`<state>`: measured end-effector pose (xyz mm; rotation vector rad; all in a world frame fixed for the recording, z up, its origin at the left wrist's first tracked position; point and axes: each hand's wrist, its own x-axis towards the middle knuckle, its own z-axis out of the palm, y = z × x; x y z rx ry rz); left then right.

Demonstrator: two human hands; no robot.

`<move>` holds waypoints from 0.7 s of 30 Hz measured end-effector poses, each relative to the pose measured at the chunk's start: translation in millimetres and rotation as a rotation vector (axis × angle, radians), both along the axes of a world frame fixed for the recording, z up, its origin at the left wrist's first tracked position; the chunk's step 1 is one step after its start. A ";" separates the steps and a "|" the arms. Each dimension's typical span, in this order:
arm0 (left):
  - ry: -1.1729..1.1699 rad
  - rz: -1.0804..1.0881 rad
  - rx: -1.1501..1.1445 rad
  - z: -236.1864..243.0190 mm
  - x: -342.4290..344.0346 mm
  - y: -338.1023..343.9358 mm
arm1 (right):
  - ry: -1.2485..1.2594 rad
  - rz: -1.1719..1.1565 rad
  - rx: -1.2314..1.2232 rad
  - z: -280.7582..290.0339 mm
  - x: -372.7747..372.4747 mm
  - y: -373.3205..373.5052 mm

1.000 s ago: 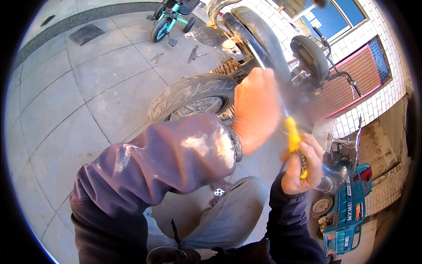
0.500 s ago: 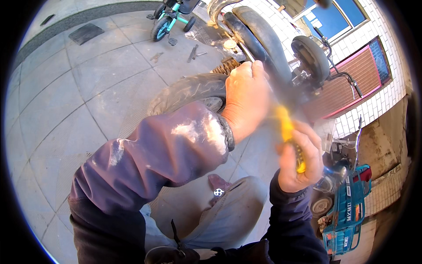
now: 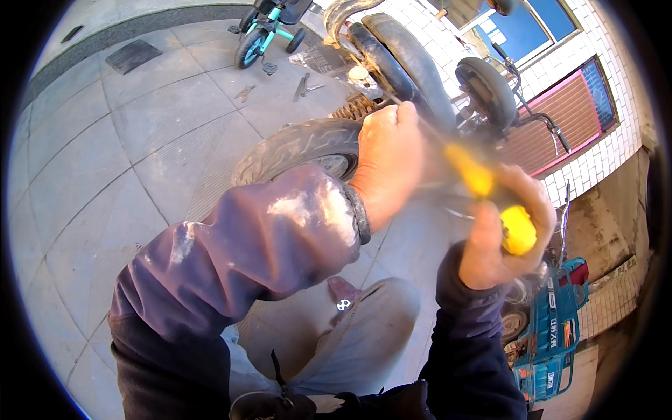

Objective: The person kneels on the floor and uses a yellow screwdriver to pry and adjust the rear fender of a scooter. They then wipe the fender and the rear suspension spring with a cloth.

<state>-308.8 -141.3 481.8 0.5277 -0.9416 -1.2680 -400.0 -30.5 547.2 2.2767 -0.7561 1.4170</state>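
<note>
My left hand (image 3: 385, 161), closed in a fist, grips what looks like a thin metal rod (image 3: 393, 98) beside the rear end of a dismantled scooter. My right hand (image 3: 490, 252) is closed on a yellow screwdriver handle (image 3: 519, 229), blurred by motion, with a second yellow smear above it. The blur hides where the shaft ends. Below the left hand lie a black tire (image 3: 273, 155) and its wheel, partly covered by my sleeve. A rusty coil spring (image 3: 350, 108) and a curved black mudguard (image 3: 381, 59) sit just above.
Small tools (image 3: 302, 85) and a dark mat (image 3: 133, 56) lie on the tiled floor. A turquoise child's tricycle (image 3: 269, 35) stands behind. Scooter handlebars (image 3: 553, 129) reach right, by a white-brick wall (image 3: 595, 42). A blue cargo vehicle (image 3: 556, 329) stands at lower right.
My right hand has swung up and rightward with the yellow screwdriver, its handle now tilted toward me. My left hand has shifted slightly up and left, still closed.
</note>
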 end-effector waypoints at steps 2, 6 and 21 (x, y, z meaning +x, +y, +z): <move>0.004 0.024 -0.017 -3.9 -2.1 1.6 | 0.072 -0.038 -0.011 -1.0 6.6 -4.1; 0.061 0.021 -0.140 2.0 -6.9 24.0 | -0.021 0.039 -0.054 -0.8 3.9 9.7; 0.036 0.214 -0.139 10.5 13.1 19.0 | 0.166 0.035 0.040 4.6 14.0 4.2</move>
